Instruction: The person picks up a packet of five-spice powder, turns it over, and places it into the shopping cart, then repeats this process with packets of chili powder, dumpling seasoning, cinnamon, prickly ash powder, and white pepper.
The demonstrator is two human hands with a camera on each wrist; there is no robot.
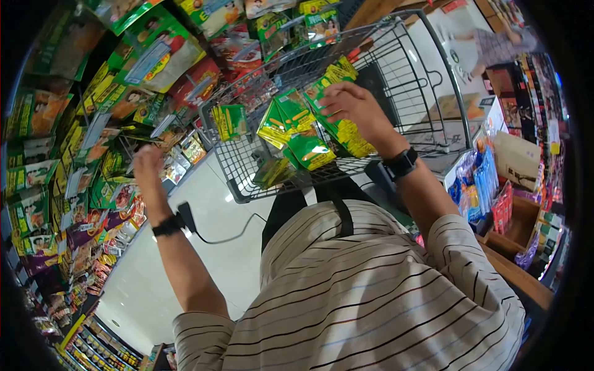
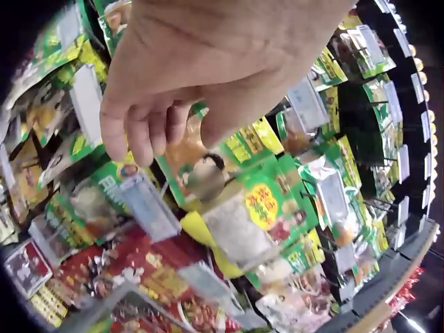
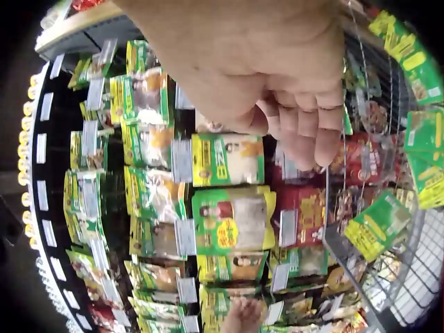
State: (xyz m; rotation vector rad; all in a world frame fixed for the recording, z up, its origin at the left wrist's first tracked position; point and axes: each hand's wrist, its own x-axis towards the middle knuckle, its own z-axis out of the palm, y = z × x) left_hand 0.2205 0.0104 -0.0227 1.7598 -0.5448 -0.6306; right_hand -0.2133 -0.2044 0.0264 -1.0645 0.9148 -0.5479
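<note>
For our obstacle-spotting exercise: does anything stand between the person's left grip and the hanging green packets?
Nothing visible blocks it. The left grip hovers in front of the green packets; only clear price tags hang before some.
</note>
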